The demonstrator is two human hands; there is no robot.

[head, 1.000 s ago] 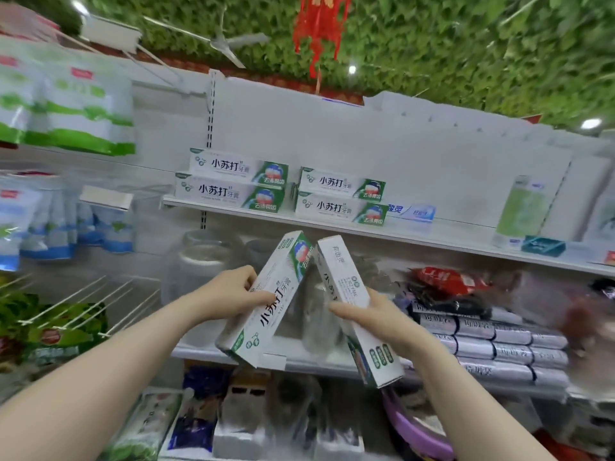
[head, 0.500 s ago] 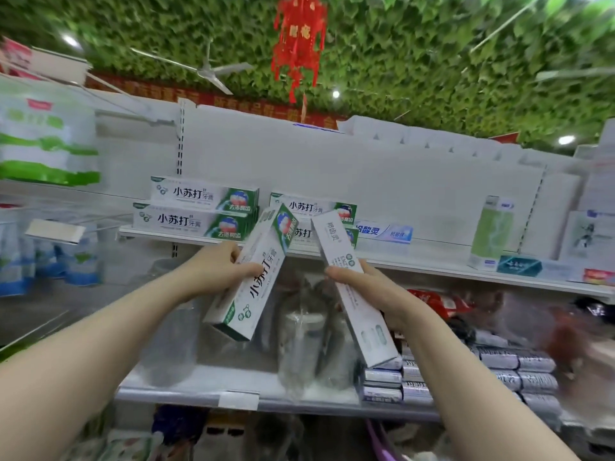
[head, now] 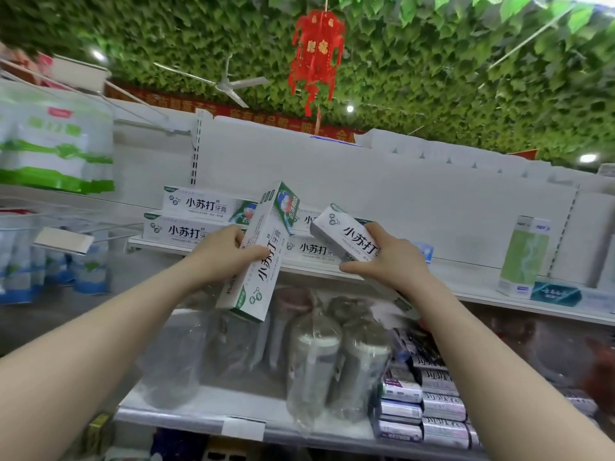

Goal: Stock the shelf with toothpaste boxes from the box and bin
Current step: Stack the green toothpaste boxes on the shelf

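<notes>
We are bringing two toothpaste boxes up to the shelf (head: 466, 279).

Over the last second both hands have been rising to shelf level. Our left hand (head: 221, 252) is gripping the first box (head: 266, 257), tilted on end. Our right hand (head: 389, 261) is gripping the second box (head: 346, 236) and turning it flatter, so placing looks near. We are counting two boxes held and four stacked boxes (head: 186, 231) shelved in two pairs.

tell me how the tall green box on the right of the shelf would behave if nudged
The tall green box stands on its narrow end, so a nudge near the top would probably tip it. Its flat sides mean it should slide rather than roll. The small teal box lying by its foot may block a push that way.
</notes>
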